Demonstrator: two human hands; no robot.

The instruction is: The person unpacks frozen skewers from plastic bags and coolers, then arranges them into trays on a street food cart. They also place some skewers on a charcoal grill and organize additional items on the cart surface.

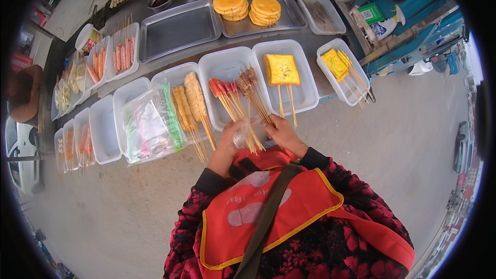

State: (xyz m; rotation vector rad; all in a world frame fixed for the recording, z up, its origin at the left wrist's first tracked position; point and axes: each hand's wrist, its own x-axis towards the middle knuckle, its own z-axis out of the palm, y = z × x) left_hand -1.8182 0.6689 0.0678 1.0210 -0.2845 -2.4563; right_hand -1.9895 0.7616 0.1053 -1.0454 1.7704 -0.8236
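Note:
My right hand (281,131) grips the sticks of a bunch of brown meat skewers (250,83), whose tips point away from me over a white plastic tray (228,56). My left hand (229,139) is at the near edge of that tray, with a crumpled clear plastic bag (241,135) at its fingers. Beside it, a bundle of red-tipped skewers (224,87) leans in the tray, its sticks reaching over the near rim past the bag. Whether my left fingers also hold those sticks cannot be told. Both hands are close together in front of the red apron (271,217).
On the right are trays with yellow tofu-like slabs on sticks (281,69) and corn skewers (344,58). To the left lie rolled skewers (195,95), plastic bags (149,124) and sausage trays (124,52). Behind stand a bare metal tray (178,27) and stacked round yellow cakes (230,4).

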